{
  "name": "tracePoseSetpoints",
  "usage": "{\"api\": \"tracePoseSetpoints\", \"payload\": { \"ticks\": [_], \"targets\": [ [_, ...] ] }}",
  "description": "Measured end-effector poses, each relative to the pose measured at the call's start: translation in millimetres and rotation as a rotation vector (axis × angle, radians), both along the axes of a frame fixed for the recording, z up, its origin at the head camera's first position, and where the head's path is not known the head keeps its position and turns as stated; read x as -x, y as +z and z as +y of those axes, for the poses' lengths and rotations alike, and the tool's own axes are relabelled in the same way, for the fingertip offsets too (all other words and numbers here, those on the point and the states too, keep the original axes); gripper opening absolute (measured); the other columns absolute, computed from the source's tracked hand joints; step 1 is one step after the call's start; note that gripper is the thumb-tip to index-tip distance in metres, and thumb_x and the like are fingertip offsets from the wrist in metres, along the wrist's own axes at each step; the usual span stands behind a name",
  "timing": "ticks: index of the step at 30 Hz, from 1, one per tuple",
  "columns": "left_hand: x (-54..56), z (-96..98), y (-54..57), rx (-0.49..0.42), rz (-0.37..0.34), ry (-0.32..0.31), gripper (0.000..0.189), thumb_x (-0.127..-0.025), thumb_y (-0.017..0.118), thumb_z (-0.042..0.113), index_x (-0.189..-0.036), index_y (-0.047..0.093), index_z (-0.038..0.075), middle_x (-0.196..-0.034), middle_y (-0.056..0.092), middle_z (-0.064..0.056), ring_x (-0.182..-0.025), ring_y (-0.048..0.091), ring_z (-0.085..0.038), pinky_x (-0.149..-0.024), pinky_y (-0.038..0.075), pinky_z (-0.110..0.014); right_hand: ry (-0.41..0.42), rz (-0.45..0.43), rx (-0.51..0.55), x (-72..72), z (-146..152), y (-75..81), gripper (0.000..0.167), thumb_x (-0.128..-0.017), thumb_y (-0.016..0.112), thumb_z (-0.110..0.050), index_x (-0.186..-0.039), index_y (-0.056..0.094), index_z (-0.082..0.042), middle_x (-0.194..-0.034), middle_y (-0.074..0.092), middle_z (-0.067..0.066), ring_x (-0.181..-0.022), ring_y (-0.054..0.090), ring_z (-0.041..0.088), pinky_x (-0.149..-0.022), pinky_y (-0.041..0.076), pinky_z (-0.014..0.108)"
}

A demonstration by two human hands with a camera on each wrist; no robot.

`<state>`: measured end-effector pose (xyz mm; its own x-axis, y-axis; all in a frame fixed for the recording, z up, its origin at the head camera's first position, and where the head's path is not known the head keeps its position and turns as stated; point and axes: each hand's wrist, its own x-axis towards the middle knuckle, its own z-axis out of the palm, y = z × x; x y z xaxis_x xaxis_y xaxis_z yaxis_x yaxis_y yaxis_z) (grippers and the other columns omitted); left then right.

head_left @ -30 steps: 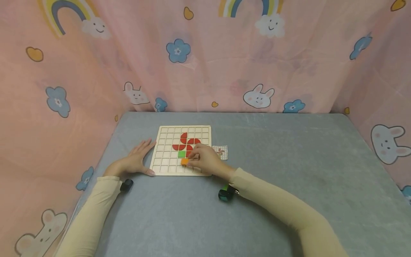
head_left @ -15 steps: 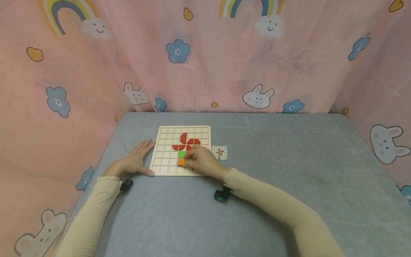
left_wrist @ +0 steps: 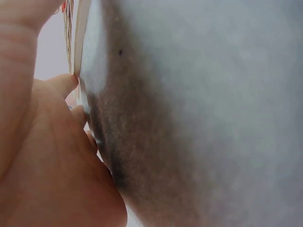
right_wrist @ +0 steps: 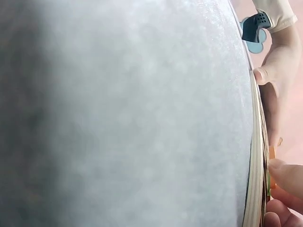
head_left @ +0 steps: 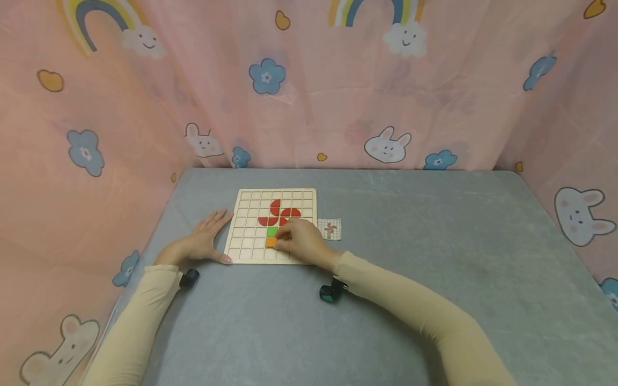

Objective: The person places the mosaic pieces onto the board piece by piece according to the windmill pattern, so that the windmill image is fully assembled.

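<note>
A wooden grid board (head_left: 246,236) lies on the table, with red quarter-round tiles (head_left: 292,212) forming a pinwheel on it. Below them sits a green square tile (head_left: 272,231). The right hand (head_left: 306,241) pinches an orange square tile (head_left: 271,242) by its right side, just below the green one. From the right wrist view, the thumb touches that orange tile (right_wrist: 272,153) at the board's surface. The left hand (head_left: 200,241) lies with spread fingers along the board's left edge, its thumb near the front left corner. The right hand covers some cells and part of the red tiles.
A small printed card (head_left: 330,229) with a pinwheel picture lies against the board's right edge. The grey table (head_left: 434,241) extends right and toward the front. A pink patterned curtain (head_left: 309,107) stands behind and along the sides.
The right hand has moved slightly left with the orange tile, which is now lined up under the green tile and lies flatter on the grid. The left hand has kept its place.
</note>
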<state>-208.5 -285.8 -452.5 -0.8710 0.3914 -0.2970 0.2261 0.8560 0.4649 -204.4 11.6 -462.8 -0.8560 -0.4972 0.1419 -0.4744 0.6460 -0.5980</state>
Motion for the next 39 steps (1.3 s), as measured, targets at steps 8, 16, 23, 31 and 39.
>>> {"api": "tracePoseSetpoints", "payload": {
  "ticks": [8,16,23,31,39],
  "targets": [
    [-0.7,0.3,1.4,0.003,0.004,0.002,0.132,-0.062,0.09,0.048,-0.16,0.01,0.009,-0.167,-0.001,-0.022,-0.153,-0.004,-0.048,-0.12,0.003,-0.068,-0.004,-0.008,0.004,0.1,-1.0,-0.2,0.018,-0.081,0.081,-0.028,-0.096,0.079,-0.018,-0.087,0.071,-0.005,-0.08,0.06,0.006,-0.07,0.047,0.021],
    [1.3,-1.3,-2.1,-0.003,0.002,-0.001,0.133,-0.061,0.089,0.05,-0.16,0.01,0.009,-0.167,-0.002,-0.021,-0.153,-0.005,-0.047,-0.121,0.002,-0.068,-0.013,-0.027,0.005,-0.8,-1.9,-0.3,0.019,-0.081,0.081,-0.029,-0.096,0.078,-0.018,-0.085,0.07,-0.005,-0.078,0.059,0.006,-0.069,0.046,0.021],
    [0.9,-2.7,-2.7,-0.026,-0.01,0.012,0.133,-0.061,0.09,0.05,-0.16,0.009,0.011,-0.168,-0.003,-0.019,-0.154,-0.007,-0.046,-0.12,0.0,-0.069,-0.012,-0.021,0.009,-0.8,-2.2,-1.4,0.021,-0.081,0.081,-0.029,-0.098,0.078,-0.017,-0.083,0.069,-0.004,-0.076,0.058,0.006,-0.067,0.045,0.021],
    [-2.0,-0.3,1.1,-0.035,-0.009,0.002,0.132,-0.063,0.09,0.047,-0.16,0.009,0.009,-0.167,-0.003,-0.021,-0.153,-0.007,-0.047,-0.12,0.0,-0.069,-0.016,-0.033,0.014,-1.7,-1.6,-1.2,0.02,-0.081,0.081,-0.029,-0.098,0.078,-0.018,-0.081,0.068,-0.005,-0.074,0.056,0.006,-0.067,0.044,0.021],
    [-1.1,0.4,2.3,-0.025,-0.013,0.006,0.133,-0.062,0.089,0.049,-0.16,0.009,0.009,-0.167,-0.003,-0.021,-0.153,-0.007,-0.047,-0.12,0.0,-0.069,-0.001,-0.03,0.023,-0.7,0.4,-0.9,0.019,-0.082,0.081,-0.027,-0.098,0.078,-0.017,-0.079,0.068,-0.005,-0.074,0.057,0.006,-0.068,0.045,0.022]
  ]
}}
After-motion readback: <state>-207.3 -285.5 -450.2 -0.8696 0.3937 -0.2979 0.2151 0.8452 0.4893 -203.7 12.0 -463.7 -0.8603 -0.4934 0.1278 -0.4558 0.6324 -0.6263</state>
